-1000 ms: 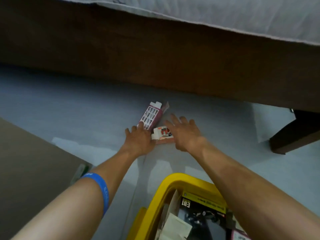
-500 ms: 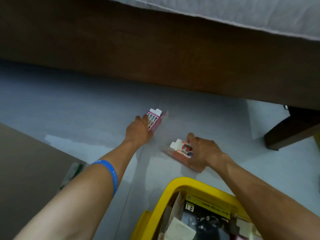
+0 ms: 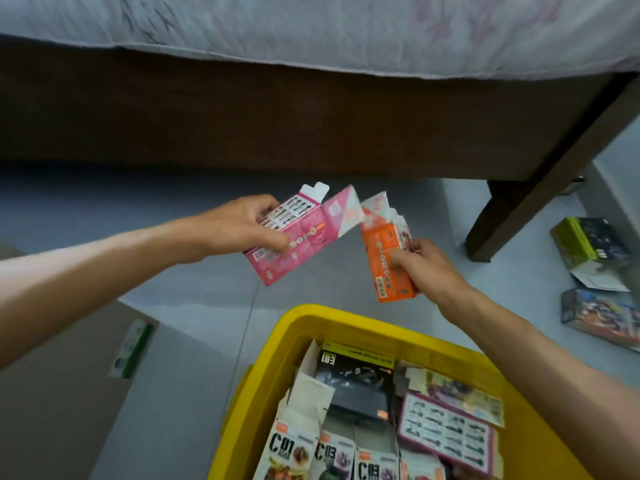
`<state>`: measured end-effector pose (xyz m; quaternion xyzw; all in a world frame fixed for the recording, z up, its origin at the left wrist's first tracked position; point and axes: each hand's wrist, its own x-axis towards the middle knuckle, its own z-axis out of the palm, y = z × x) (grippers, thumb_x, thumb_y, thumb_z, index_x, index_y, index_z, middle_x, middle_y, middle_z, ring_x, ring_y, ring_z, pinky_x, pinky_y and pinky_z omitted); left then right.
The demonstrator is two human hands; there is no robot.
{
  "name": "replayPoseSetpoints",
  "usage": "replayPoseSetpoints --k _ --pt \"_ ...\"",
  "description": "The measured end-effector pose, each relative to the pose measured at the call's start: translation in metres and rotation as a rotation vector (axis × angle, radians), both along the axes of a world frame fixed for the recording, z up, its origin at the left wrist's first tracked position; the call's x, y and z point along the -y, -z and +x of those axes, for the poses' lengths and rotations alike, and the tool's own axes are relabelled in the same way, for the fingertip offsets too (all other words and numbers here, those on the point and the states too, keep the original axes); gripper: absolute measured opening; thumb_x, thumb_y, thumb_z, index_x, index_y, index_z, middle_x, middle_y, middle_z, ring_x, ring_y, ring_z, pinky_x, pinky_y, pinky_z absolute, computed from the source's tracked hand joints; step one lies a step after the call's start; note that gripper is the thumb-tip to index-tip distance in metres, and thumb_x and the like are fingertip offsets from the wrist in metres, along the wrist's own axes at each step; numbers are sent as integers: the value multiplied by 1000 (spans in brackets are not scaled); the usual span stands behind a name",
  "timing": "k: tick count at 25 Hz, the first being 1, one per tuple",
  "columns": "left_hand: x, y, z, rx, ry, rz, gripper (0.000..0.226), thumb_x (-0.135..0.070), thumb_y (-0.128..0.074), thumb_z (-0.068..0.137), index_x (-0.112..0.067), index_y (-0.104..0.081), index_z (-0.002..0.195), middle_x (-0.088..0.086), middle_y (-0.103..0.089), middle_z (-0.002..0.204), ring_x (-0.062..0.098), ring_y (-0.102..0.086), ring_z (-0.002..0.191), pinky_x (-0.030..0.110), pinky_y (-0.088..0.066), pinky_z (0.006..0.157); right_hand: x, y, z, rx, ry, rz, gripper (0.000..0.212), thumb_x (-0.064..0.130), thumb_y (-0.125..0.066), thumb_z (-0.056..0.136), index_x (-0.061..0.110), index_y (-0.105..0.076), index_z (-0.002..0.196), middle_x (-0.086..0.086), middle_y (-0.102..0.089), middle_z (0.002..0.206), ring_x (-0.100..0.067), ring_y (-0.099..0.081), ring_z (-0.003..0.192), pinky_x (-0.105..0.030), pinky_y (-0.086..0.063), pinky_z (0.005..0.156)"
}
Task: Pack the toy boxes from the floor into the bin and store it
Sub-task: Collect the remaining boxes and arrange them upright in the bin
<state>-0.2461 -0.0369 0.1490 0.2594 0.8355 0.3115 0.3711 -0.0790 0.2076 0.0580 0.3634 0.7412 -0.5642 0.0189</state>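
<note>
My left hand (image 3: 242,225) grips a pink toy box (image 3: 304,233) with an open end flap, held in the air above the floor. My right hand (image 3: 427,266) grips an orange toy box (image 3: 386,261), also lifted, just right of the pink one; their upper flaps nearly touch. Below both hands stands the yellow bin (image 3: 311,323), holding several toy boxes, among them a black one (image 3: 356,379) and a pink-framed one (image 3: 446,434). At the right, on the floor, lie a green-and-black box (image 3: 588,242) and a dark colourful box (image 3: 602,315).
A dark wooden bed frame (image 3: 277,116) with a pale mattress (image 3: 311,26) crosses the top; its leg (image 3: 502,220) stands at the right. A brown cardboard sheet (image 3: 52,393) with a green-and-white label (image 3: 133,348) lies at the lower left. The floor is pale grey tile.
Both hands have lifted their boxes off the floor and drawn them back toward the bin. The view has tilted, showing more of the bin and the boxes at the right.
</note>
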Motion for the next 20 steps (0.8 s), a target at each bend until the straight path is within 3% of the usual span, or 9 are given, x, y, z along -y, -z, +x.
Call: replayPoseSetpoints --k 3,6,8,10,12,16,18,20 --pt "-18 -35 50 131 311 -42 53 -44 -75 66 -25 -60 113 -9 -74 99 10 -72 90 23 -59 71 -20 -23 31 43 42 -14 44 47 -61 74 18 -60 107 -4 -75 88 -21 -73 79 -37 -59 71" --pt "-59 -24 100 -107 829 -385 62 -59 -70 62 -25 -59 112 -7 -57 120 14 -59 106 34 -56 87 -35 -41 62 27 32 -65 45 51 -61 77 20 -62 109 1 -76 81 -16 -74 70 -28 -55 53" --pt "-74 0 125 -290 1006 -524 56 -64 -70 61 -26 -58 102 -6 -50 114 20 -54 102 44 -52 87 -39 -49 78 13 -21 -34 40 50 -63 82 22 -58 109 2 -75 85 -14 -73 72 -25 -53 51" --pt "-75 20 133 -406 1007 -501 52 -65 -72 63 -29 -54 96 -9 -43 102 16 -51 92 41 -53 78 -40 -55 91 7 -50 3 46 52 -69 75 24 -53 107 3 -75 84 -11 -71 73 -27 -50 54" --pt "-72 28 125 -522 988 -458 52 -67 -71 64 -31 -54 98 -9 -41 100 15 -48 91 37 -51 74 -41 -61 100 -3 -44 -27 66 50 -78 66 24 -45 116 0 -70 98 -14 -70 81 -26 -48 57" --pt "-72 18 90 -609 749 -344 63 -54 -76 70 -20 -52 117 0 -46 121 20 -46 109 40 -48 90 -32 -81 111 -137 18 -130 98 54 -88 45 26 -39 126 0 -65 111 -17 -71 92 -27 -58 62" --pt "-67 4 84 -653 564 -250 69 -52 -79 66 -22 -44 118 1 -52 120 17 -49 101 37 -50 82 -19 -79 118 -193 17 -101 95 55 -87 51 31 -37 129 5 -64 111 -13 -72 90 -26 -59 63" --pt "-50 -8 94 -610 383 -249 74 -58 -77 56 -32 -35 112 -8 -57 100 8 -54 80 28 -49 59 2 -68 127 -201 37 -130 71 45 -80 75 37 -37 130 9 -67 108 -8 -74 79 -21 -56 54"
